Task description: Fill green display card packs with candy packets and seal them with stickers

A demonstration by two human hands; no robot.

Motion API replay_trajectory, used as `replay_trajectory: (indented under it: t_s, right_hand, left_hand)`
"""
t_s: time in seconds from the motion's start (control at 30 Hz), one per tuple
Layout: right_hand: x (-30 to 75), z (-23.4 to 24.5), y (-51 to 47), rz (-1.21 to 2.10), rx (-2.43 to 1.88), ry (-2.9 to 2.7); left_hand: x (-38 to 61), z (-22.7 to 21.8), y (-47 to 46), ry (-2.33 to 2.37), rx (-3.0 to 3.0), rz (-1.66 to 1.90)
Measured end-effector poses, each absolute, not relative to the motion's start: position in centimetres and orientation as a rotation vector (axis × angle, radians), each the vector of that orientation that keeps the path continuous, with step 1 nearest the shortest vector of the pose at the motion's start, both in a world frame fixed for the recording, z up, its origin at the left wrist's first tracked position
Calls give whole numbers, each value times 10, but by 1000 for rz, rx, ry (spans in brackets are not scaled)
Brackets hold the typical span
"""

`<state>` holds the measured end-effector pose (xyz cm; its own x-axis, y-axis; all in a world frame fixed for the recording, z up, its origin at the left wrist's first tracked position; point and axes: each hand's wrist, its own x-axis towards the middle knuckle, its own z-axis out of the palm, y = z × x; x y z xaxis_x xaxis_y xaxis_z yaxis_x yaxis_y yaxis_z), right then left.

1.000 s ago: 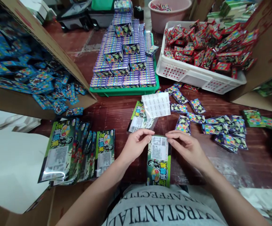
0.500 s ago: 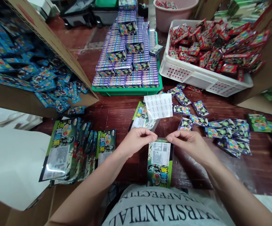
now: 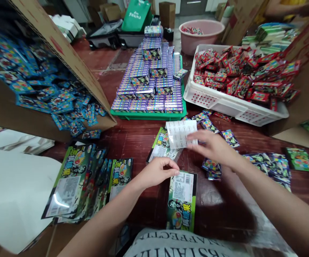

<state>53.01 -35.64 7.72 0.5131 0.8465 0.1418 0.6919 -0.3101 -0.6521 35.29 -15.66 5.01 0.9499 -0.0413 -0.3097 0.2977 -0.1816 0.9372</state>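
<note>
My left hand [image 3: 161,172] pinches the top edge of a flat green-and-black printed candy bag [image 3: 180,210], which lies close to my body with its white label [image 3: 183,187] facing up. Thumb and fingers apart, my right hand [image 3: 213,146] reaches over the right side of a white sticker sheet [image 3: 179,134] with rows of small round stickers. Whether its fingertips touch the sheet, I cannot tell. Under the sheet rests another green candy bag [image 3: 158,146], partly covered.
Small purple candy packets [image 3: 267,162] lie at right. A green tray [image 3: 149,116] bears stacked purple boxes. Red packets fill a white basket [image 3: 224,103]; blue ones fill a cardboard box [image 3: 71,64]. More candy bags [image 3: 68,185] overlap at left. A pink tub [image 3: 202,37] stands behind.
My right hand has left the candy bag's top edge and moved up and right to the sticker sheet, its fingers opening. My left hand keeps its pinch. The camera view has tilted up.
</note>
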Motion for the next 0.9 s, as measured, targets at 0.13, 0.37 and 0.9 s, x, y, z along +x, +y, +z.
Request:
replay_trajectory:
  t_s: [0.13,0.37,0.9]
  right_hand:
    - [606,57,-312,42,-2287,-1105]
    - [638,35,-296,277,-2196,-1133]
    - [612,55,-320,206,-1974,-1102]
  left_hand:
    - [364,46,-154,125,1869,-366]
    - [431,34,-127,397,2092,269]
    - [481,22,-118,365,1589,129]
